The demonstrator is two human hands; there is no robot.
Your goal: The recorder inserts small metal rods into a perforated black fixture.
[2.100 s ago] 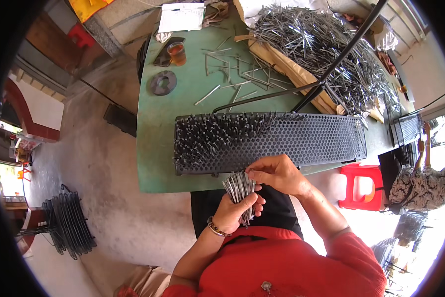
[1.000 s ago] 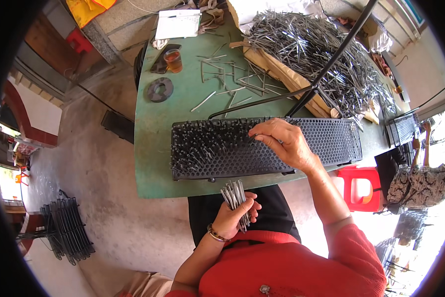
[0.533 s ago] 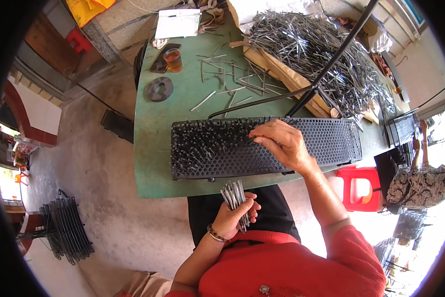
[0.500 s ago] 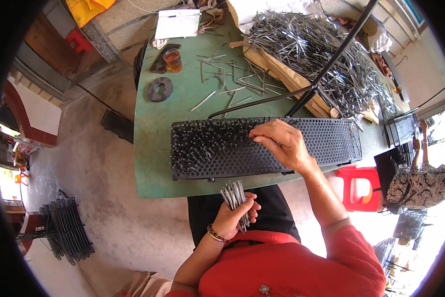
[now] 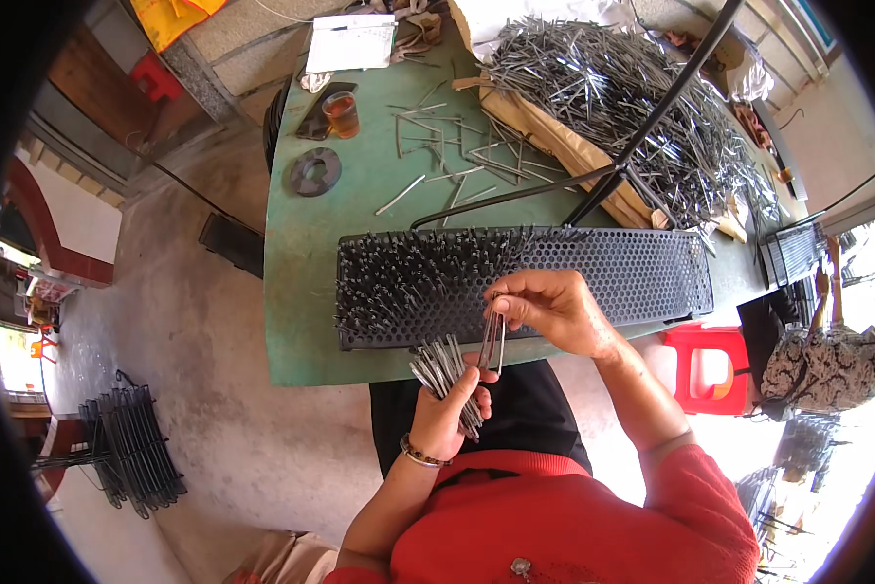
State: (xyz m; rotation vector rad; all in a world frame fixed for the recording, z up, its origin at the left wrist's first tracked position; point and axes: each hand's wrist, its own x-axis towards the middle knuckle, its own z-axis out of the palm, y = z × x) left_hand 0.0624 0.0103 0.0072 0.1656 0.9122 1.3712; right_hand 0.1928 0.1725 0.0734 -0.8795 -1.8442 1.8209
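The left hand (image 5: 447,414) is closed in a fist around a bundle of metal pins (image 5: 444,368), held near the person's body, just below the near edge of the green table (image 5: 301,292). The right hand (image 5: 554,311) pinches a few pins (image 5: 493,341) between thumb and fingertips, its grip pressed together on their upper ends, so they hang over the near edge of the black perforated board (image 5: 603,277).

The pins look thin, stiff and light, of bare metal, so probably slick; a bundle likely slides apart unless squeezed around its middle, as the left hand does. Single pins seem best taken near one end, which leaves the other end free.

The pinched pins run nearly straight up and down in the picture, long axis from the fingers toward the person, free ends close to the bundle's top. The bundle fans up and to the left, toward the board. The board's left half is already bristling with upright pins (image 5: 408,277); its right half shows bare holes. A big heap of loose pins (image 5: 632,107) lies at the far right of the table.
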